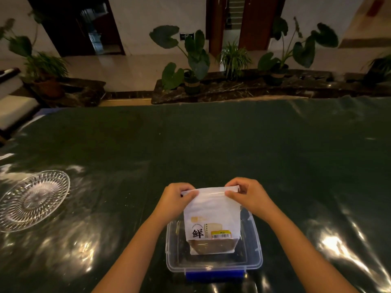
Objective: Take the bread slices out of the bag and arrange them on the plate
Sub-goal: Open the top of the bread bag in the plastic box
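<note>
Head view: left hand (pixel 176 197) and right hand (pixel 246 194) each pinch a top corner of the white plastic bread bag (pixel 212 218), upright in the clear plastic box (pixel 255 240) at the table's (pixel 211 140) near edge; the clear ribbed glass plate (pixel 31 199) lies near its left edge.

Dark green table (pixel 211 140) under glossy clear plastic sheet. Round cut-glass plate (pixel 31 200) lies at left edge. Clear plastic box with blue latch (pixel 255 256) sits at near edge, centre.
</note>
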`<action>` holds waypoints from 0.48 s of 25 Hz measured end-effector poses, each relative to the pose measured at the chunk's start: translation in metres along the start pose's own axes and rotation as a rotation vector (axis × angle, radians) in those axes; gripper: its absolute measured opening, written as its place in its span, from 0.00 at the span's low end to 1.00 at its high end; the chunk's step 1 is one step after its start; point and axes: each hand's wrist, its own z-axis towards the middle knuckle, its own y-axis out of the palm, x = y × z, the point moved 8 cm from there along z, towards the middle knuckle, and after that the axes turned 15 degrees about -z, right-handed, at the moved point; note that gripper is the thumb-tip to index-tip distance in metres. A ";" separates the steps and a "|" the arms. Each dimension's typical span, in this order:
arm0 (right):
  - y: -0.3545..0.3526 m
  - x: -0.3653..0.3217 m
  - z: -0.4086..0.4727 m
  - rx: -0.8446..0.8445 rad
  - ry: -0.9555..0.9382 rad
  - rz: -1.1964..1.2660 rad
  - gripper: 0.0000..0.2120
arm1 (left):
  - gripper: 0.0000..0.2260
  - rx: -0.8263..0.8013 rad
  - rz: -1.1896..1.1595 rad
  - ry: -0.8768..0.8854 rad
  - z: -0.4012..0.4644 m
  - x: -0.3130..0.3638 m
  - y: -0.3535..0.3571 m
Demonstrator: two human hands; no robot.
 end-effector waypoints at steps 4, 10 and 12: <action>-0.002 0.001 0.007 -0.040 0.037 -0.079 0.05 | 0.08 0.129 0.029 -0.012 -0.002 -0.003 0.000; -0.004 -0.009 0.017 -0.117 0.012 -0.122 0.06 | 0.21 0.118 0.792 0.655 -0.033 0.028 0.030; -0.002 -0.016 0.019 -0.169 -0.009 -0.184 0.06 | 0.12 0.145 0.772 0.597 -0.032 0.028 0.029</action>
